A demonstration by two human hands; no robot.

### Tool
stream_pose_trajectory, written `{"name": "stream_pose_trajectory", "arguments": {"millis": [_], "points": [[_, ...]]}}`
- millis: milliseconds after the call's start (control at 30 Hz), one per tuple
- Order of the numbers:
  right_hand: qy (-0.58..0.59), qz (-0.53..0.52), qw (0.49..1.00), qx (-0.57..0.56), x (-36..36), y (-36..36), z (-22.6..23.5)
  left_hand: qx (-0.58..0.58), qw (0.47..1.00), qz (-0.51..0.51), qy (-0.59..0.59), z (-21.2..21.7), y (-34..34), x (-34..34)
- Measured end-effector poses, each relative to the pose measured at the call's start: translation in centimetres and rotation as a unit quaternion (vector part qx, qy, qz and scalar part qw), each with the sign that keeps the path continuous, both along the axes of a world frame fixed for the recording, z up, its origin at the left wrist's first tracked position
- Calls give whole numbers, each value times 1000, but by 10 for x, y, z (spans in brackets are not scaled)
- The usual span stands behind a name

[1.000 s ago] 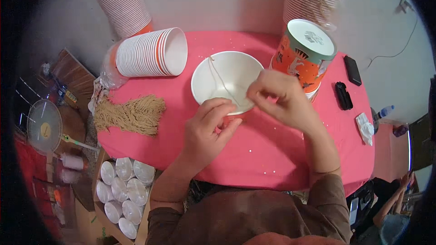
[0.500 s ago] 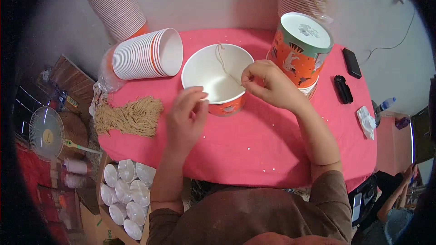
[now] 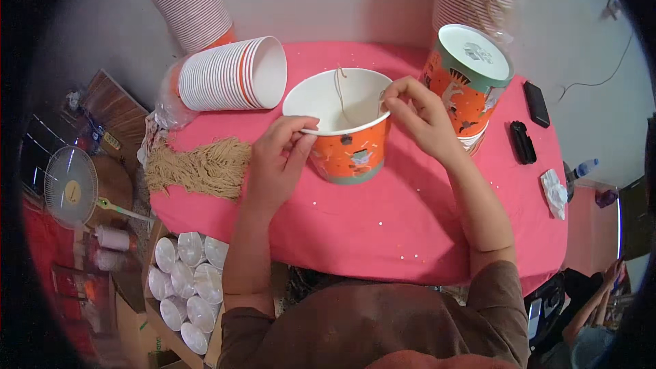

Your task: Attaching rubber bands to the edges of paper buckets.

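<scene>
A paper bucket [image 3: 348, 157], white inside with an orange printed outside and a grey-green base band, stands tilted in front of me. My left hand [image 3: 277, 157] is closed on the left front of its rim, thumb outside. At the right of the rim, my right hand [image 3: 420, 116] pinches a thin beige cord, its fingertips against the bucket's edge. The cord [image 3: 339, 92] is looped through the far rim, where a short end sticks up, and hangs down inside. Whether the right fingers also grip the rim is hard to see.
Left on the pink-covered table [image 3: 342, 239] lie nested white buckets [image 3: 219, 75] and a bundle of beige cords [image 3: 198, 167]. An upturned stack of printed buckets [image 3: 465, 82] stands right, near a black case [image 3: 522, 142] and crumpled tissue [image 3: 554, 194]. Clear cups fill a carton [image 3: 154, 294] lower left.
My left hand has come onto the rim and closed on it. The bucket has tipped, showing more of its printed front. My right hand has moved from above the opening to the right rim.
</scene>
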State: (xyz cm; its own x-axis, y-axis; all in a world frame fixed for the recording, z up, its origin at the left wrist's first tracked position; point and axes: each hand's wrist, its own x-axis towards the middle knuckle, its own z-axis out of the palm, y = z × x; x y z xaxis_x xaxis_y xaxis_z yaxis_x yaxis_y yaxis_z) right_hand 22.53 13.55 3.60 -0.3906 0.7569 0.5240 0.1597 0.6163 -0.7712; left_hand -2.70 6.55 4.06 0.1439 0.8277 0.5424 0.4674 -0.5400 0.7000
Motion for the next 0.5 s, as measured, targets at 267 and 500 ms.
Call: {"name": "stream_pose_trajectory", "arguments": {"millis": [267, 500], "points": [[93, 6, 996, -10, 0, 12, -15, 29, 999, -27, 29, 18, 8, 10], [2, -14, 999, 37, -5, 10, -27, 17, 993, -25, 117, -7, 17, 9]]}}
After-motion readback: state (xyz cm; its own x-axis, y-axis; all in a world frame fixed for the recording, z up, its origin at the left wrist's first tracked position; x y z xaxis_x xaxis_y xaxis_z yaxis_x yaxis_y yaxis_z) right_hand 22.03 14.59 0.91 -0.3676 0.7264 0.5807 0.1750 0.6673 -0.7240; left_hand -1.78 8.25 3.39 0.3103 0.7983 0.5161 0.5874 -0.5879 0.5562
